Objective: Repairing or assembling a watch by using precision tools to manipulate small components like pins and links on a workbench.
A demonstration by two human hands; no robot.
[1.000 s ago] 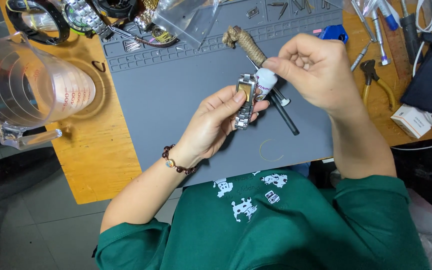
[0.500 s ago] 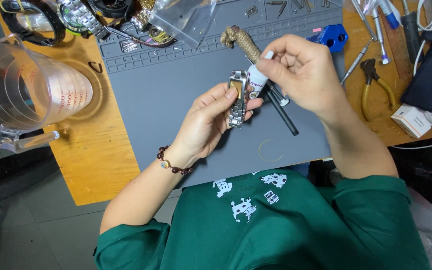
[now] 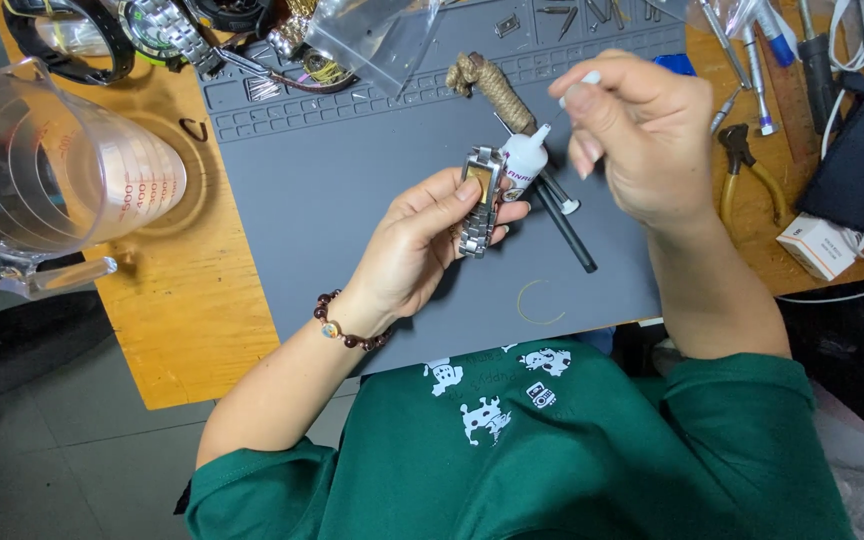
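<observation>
I am holding a metal watch band and a small white glue bottle together in my left hand, just above the middle of the frame, over the grey work mat. The risk I am judging here is a spill: the bottle's thin nozzle is looking uncovered and is pointing up and to the right, and if my fingers are pressing the soft body too hard while also pinching the band, a drop could be running onto the links or onto my own fingertips. Holding two things in one grip is also making the band liable to slip down onto the mat. A jolt from my other hand, which is working very near the nozzle, could be tipping the bottle.

My left hand is curling closed, thumb on the near side and fingers wrapped behind, clamping the band upright with the bottle just beside it, touching. My right hand, in the upper right of the centre, is pinching shut, thumb and forefinger meeting on a small white piece, probably the cap with a fine pin; I cannot tell exactly what it is. The other fingers are folding loosely.

A black pen-like tool is lying on the mat under my hands, a rope-wrapped handle is sitting above it, and a clear measuring jug is standing at the left edge.
</observation>
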